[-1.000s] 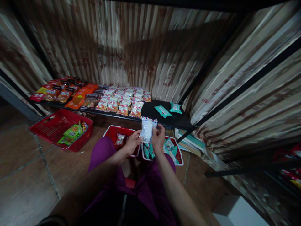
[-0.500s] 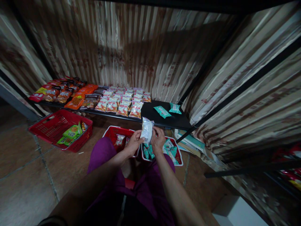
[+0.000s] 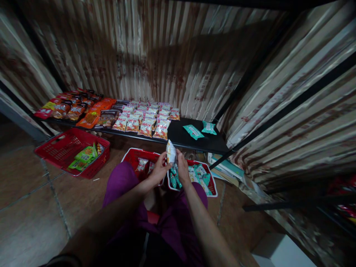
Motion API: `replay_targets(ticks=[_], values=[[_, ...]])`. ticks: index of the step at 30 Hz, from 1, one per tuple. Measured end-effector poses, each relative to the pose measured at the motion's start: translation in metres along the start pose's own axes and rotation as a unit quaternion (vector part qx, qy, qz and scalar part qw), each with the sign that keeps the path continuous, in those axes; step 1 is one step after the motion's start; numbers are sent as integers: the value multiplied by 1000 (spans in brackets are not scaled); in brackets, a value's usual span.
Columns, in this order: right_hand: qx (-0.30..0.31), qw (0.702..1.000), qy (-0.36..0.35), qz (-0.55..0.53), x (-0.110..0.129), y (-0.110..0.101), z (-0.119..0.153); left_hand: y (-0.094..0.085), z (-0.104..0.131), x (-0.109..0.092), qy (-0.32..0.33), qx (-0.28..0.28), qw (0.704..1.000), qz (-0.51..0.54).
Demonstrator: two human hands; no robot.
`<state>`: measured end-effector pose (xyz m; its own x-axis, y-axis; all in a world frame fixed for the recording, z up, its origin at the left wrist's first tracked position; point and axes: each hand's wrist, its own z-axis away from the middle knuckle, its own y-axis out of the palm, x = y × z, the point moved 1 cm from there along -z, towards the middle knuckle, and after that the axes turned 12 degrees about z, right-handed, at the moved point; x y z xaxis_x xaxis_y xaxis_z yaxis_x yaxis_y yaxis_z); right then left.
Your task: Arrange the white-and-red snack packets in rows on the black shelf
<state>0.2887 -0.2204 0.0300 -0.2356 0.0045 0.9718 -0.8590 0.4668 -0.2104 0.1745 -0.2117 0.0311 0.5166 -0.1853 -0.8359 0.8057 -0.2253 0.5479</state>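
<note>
A small white and orange snack bag (image 3: 170, 152) stands tilted between my hands, above the front edge of the black shelf (image 3: 179, 138). My left hand (image 3: 159, 170) grips its lower left side with thumb and fingers. On the other side, my right hand (image 3: 182, 168) has its fingers closed along the bag's right edge. Several like bags (image 3: 146, 126) lie in rows on the shelf. Under my left hand is a red basket (image 3: 130, 152) with a few bags, and below my right hand a second red basket (image 3: 213, 185) holds green packets (image 3: 205, 178).
Two green packets (image 3: 193, 132) lie at the shelf's right part. Orange and red snack packs (image 3: 93, 113) fill its left. A third red basket (image 3: 57, 148) with green packs stands on the floor at left. Books (image 3: 226, 167) lie under the shelf, beside a black post (image 3: 250, 135).
Between my hands the snack bag has turned from its pale printed back to a narrower, edge-on view. My right hand's fingers have straightened along its side. The view has shifted slightly.
</note>
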Motion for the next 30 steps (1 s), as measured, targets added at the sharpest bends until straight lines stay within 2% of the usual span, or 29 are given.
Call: replay_targets(ticks=[4,9,17,21,25,27,30], values=[[26,999,5,-43,-1,2,1,-4,-4,6,-14,-9,1000,-22],[75,980,58,-174,-5,7,2,-9,-11,3,58,13,991,-123],[117,946,121,-278,-8,5,5,-3,-20,-5,134,46,944,-298],[108,933,147,-310,-11,1,2,3,-23,-8,165,66,922,-345],[88,927,157,-330,-14,-3,-3,6,-26,-9,169,32,932,-318],[81,923,162,-341,-17,-5,-7,6,-29,-5,153,6,946,-287],[77,920,169,-346,-20,-7,-13,7,-36,6,124,3,966,-227]])
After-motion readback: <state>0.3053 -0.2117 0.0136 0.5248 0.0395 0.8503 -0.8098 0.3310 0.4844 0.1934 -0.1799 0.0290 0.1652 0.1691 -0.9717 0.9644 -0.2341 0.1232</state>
